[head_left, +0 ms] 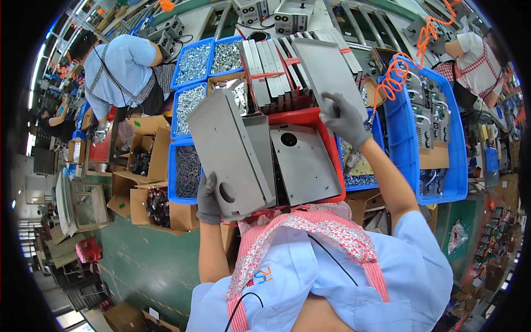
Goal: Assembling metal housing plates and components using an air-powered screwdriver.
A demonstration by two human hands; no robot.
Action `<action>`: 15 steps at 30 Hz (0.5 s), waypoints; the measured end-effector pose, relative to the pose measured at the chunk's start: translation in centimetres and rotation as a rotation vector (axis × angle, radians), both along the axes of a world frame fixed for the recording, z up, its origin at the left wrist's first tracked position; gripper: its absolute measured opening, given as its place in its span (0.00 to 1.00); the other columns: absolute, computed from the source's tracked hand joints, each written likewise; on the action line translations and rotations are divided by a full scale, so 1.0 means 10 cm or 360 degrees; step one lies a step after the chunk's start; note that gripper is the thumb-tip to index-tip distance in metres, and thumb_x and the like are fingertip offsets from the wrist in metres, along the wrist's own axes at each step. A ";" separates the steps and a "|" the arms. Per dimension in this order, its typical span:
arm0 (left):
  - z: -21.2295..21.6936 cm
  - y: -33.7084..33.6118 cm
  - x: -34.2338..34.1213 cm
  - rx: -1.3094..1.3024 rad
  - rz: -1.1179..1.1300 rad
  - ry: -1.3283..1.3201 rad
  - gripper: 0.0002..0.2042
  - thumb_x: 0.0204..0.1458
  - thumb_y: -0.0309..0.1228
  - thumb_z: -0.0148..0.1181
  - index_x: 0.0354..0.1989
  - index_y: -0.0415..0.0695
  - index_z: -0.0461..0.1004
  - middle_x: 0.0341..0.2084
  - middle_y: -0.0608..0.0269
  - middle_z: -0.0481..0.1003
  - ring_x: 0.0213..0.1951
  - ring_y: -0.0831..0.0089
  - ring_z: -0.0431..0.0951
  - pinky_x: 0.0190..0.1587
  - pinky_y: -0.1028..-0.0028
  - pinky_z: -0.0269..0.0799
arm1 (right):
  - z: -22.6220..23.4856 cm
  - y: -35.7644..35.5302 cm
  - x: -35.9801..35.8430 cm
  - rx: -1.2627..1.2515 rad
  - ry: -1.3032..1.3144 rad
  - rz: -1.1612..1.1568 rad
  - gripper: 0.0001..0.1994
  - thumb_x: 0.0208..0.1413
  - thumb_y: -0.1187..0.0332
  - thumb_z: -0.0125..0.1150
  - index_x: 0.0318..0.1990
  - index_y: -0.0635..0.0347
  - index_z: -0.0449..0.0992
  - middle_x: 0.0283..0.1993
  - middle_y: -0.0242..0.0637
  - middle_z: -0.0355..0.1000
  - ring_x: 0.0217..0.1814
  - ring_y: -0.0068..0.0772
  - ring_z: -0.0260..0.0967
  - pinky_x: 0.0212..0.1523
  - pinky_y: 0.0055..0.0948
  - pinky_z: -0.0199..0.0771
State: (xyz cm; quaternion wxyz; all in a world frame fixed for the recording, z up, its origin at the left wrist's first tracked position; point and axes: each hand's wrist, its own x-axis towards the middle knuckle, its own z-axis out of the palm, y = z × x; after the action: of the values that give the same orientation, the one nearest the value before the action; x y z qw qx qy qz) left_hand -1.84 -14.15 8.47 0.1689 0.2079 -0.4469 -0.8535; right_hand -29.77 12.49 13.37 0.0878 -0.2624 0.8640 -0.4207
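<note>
My left hand (209, 199), in a grey glove, is closed on the lower left edge of a grey sheet-metal panel (224, 144) with a round hole near its bottom. This panel is tilted above a red bin (314, 117). Inside the bin lies another grey panel (307, 166) with a dark round hole. My right hand (347, 119), also gloved, is at the lower end of a long grey metal cover (326, 63) with raised edges. Its fingers are bent over the cover, which slants across a row of stacked panels (265, 66); the thumb is partly hidden.
Blue bins of screws and small hardware (191, 105) stand left of the red bin. At the right, a large blue crate (404, 144) holds assembled units. An orange coiled hose (394, 77) hangs near my right hand. Cardboard boxes (141, 205) and co-workers (124, 69) are at the sides.
</note>
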 end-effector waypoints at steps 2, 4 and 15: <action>0.16 -0.12 -0.25 -0.0082 -0.0140 0.0049 0.26 0.56 0.38 0.55 0.59 0.34 0.60 0.49 0.54 0.71 0.51 0.64 0.73 0.52 0.66 0.71 | -0.26 -0.01 -0.36 -0.0010 0.0151 -0.0022 0.25 0.46 0.63 0.62 0.55 0.51 0.66 0.42 0.47 0.72 0.42 0.43 0.72 0.44 0.35 0.71; 0.46 -0.10 -0.60 -0.0160 -0.0135 0.0024 0.26 0.55 0.38 0.55 0.58 0.34 0.62 0.48 0.54 0.71 0.48 0.65 0.74 0.49 0.67 0.72 | -0.39 -0.11 -0.67 0.0137 0.0416 -0.0059 0.25 0.47 0.60 0.61 0.54 0.51 0.66 0.45 0.49 0.72 0.47 0.48 0.72 0.48 0.39 0.71; 0.14 -0.01 -2.93 -0.0745 -0.0194 -0.0474 0.20 0.49 0.32 0.62 0.48 0.34 0.70 0.37 0.52 0.76 0.35 0.66 0.76 0.37 0.68 0.73 | -0.76 -0.42 -1.42 0.0637 0.0447 0.0041 0.14 0.53 0.60 0.54 0.47 0.49 0.74 0.43 0.43 0.74 0.48 0.47 0.70 0.51 0.37 0.68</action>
State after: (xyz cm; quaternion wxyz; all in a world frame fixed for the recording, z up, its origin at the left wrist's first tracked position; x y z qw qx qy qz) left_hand -31.13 -14.23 9.83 0.0931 0.2592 -0.6634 -0.6957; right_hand -44.01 8.25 5.74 0.0223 -0.3069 0.9304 -0.1994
